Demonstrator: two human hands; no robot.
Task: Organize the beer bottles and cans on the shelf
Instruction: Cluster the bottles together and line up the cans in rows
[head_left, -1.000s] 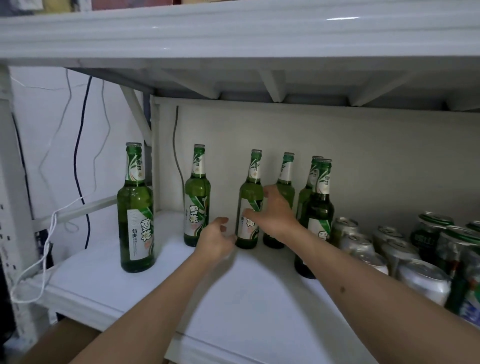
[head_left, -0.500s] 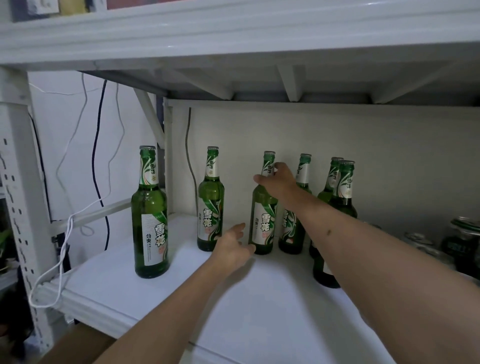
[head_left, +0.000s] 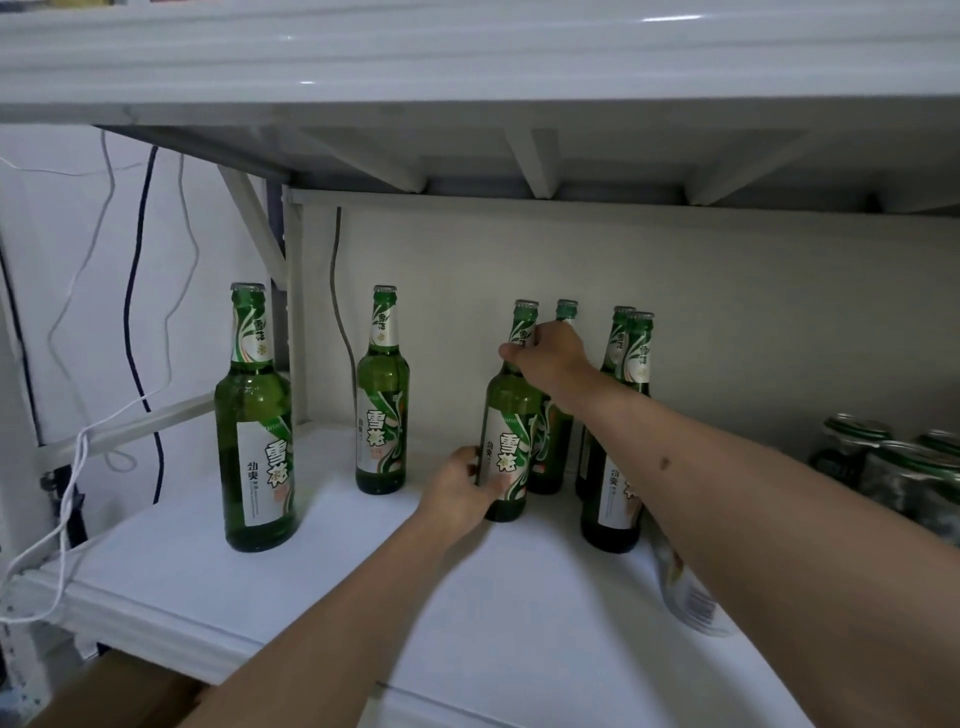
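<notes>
Head view, shelf: a white painted shelf board (head_left: 322, 587) under a white upper shelf, with a pale back panel behind.
Head view, held bottle: a green glass beer bottle with a white and green label (head_left: 506, 441) stands upright on the shelf, third from the left, touching the bottle behind it.
Head view, right hand: the right hand (head_left: 548, 356) curls round the neck of the held bottle, just below the cap, fingers closed on the glass.
Head view, left hand: the left hand (head_left: 460, 486) wraps the lower body of the same bottle, thumb across the label, gripping it.
Head view, other bottles: a like green glass bottle at far left (head_left: 254, 431) stands near the front edge, well apart from the rest; a second green bottle (head_left: 382, 400) stands further back, between it and the held one. One more green bottle (head_left: 551, 441) stands just behind the held one, and a pair of green bottles (head_left: 615, 467) stands to its right, one before the other.
Head view, cans: a cluster of green-topped metal cans (head_left: 893, 462) sits at far right, dim; a can lying on its side with a barcode (head_left: 691, 597) shows below the right forearm.
Head view, surroundings: white and dark cables (head_left: 140, 291) hang at left beside the frame.
</notes>
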